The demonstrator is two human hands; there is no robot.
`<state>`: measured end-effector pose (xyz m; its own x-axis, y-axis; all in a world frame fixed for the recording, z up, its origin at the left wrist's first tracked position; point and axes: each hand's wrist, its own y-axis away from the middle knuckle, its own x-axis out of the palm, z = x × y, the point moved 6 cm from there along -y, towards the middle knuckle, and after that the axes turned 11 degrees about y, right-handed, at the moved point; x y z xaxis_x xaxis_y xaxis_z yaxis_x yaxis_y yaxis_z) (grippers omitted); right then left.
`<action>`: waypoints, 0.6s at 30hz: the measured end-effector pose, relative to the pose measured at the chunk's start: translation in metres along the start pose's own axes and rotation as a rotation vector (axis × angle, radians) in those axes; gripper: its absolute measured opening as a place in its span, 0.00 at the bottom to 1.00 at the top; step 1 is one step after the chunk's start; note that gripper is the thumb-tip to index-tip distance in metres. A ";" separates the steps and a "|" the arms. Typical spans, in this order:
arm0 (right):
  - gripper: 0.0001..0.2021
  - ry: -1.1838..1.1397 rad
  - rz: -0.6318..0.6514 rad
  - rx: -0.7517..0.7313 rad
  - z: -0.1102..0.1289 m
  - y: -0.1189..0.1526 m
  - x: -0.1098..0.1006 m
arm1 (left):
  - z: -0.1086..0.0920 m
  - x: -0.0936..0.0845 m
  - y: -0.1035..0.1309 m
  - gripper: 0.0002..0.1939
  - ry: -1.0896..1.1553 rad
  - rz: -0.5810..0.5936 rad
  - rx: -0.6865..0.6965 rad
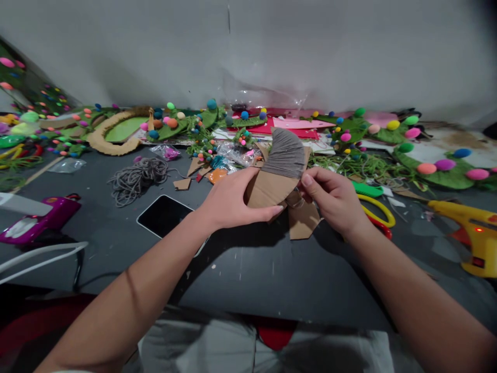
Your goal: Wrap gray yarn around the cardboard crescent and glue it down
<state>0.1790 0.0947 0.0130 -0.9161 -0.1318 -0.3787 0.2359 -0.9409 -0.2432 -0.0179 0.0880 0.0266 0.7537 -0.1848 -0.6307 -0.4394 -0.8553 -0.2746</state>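
Observation:
A curved brown cardboard piece [269, 189] is held up over the dark table, its upper part wound with grey yarn [285, 153]. My left hand [233, 199] grips the cardboard from the left, thumb across its lower edge. At the right edge of the wrapped part, my right hand [330, 197] is closed in a pinch; the grey yarn appears to be between thumb and finger, though the strand is hard to make out. Below, another cardboard part [303, 220] juts down. A loose heap of grey yarn [137, 178] lies to the left on the table.
A phone [165, 215] lies beside my left forearm. Farther left are a purple device [46, 220] and white cable. Scissors [376, 210] and a yellow glue gun [471, 228] sit at the right. Green leaves with colourful pompoms [438, 166] line the back of the table [248, 280].

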 end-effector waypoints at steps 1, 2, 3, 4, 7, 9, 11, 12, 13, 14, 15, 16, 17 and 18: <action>0.18 -0.002 -0.003 -0.002 0.001 0.000 0.000 | -0.001 0.000 0.000 0.39 0.010 0.001 0.011; 0.19 -0.003 -0.002 -0.003 0.001 0.000 0.001 | -0.001 0.000 0.000 0.38 0.023 0.002 0.018; 0.19 -0.004 0.002 -0.004 0.002 0.001 0.002 | -0.001 0.001 0.001 0.38 0.038 0.005 0.023; 0.20 -0.004 0.009 -0.006 0.003 0.001 0.003 | -0.001 0.001 0.001 0.37 0.055 0.009 0.025; 0.20 -0.009 0.032 -0.028 0.004 0.001 0.006 | 0.001 0.003 0.002 0.36 0.150 0.035 0.023; 0.20 -0.011 0.038 -0.038 0.003 0.001 0.008 | 0.001 0.008 0.003 0.34 0.273 0.067 0.020; 0.19 -0.011 0.037 -0.037 0.001 0.000 0.009 | 0.002 0.014 0.005 0.31 0.441 0.106 0.001; 0.19 -0.009 0.037 -0.034 -0.001 -0.001 0.009 | 0.002 0.017 0.006 0.29 0.532 0.122 -0.008; 0.19 -0.003 0.037 -0.033 -0.002 -0.001 0.010 | 0.002 0.020 0.007 0.27 0.620 0.131 -0.021; 0.19 0.004 0.039 -0.033 -0.003 -0.002 0.010 | 0.002 0.022 0.007 0.27 0.700 0.135 -0.035; 0.19 0.011 0.038 -0.036 -0.004 -0.002 0.010 | 0.002 0.024 0.008 0.27 0.771 0.133 -0.047; 0.19 0.019 0.036 -0.041 -0.004 -0.002 0.010 | 0.002 0.026 0.008 0.28 0.828 0.126 -0.060; 0.20 0.029 0.030 -0.045 -0.004 -0.003 0.009 | 0.003 0.027 0.008 0.29 0.872 0.120 -0.077; 0.20 0.041 0.021 -0.047 -0.003 -0.003 0.008 | 0.003 0.029 0.008 0.30 0.907 0.116 -0.096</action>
<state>0.1716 0.0973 0.0080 -0.8972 -0.1374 -0.4197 0.2702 -0.9224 -0.2759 -0.0012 0.0774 0.0038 0.8195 -0.5468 0.1718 -0.5248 -0.8363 -0.1584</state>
